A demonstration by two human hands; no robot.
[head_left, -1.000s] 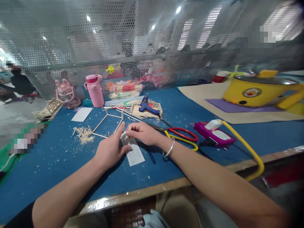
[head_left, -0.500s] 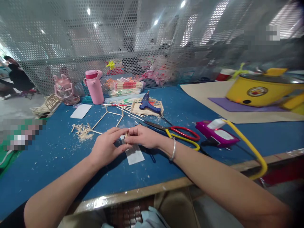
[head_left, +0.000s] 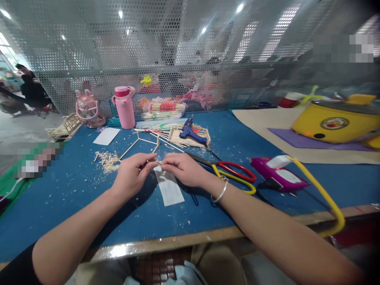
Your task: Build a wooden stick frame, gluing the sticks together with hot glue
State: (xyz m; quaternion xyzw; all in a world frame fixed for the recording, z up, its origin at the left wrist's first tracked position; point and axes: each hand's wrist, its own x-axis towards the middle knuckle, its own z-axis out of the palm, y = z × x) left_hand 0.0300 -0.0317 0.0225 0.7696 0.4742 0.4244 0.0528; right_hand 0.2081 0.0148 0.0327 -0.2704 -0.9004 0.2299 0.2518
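Observation:
Between the fingertips of my two hands is a short wooden stick [head_left: 159,163], mostly covered by the fingers. My left hand [head_left: 135,171] pinches its left end, and my right hand [head_left: 183,168] pinches the right end. Under them a white paper slip [head_left: 169,188] lies on the blue table. Just beyond my left hand stands a thin stick frame [head_left: 130,147] with short uprights, beside a heap of wood chips [head_left: 108,161]. Scissors [head_left: 234,172] with red and yellow handles lie right of my right hand.
A blue glue gun [head_left: 191,132] rests on a wooden stick panel [head_left: 175,138]. Behind stand a pink bottle [head_left: 124,111] and a clear pink jug [head_left: 89,113]. To the right are a purple power strip [head_left: 279,174] with a yellow cord and a yellow pot [head_left: 329,122].
The stick has turned from upright to lying nearly level between my fingertips. My hands have drawn slightly apart. The whole view has shifted a little.

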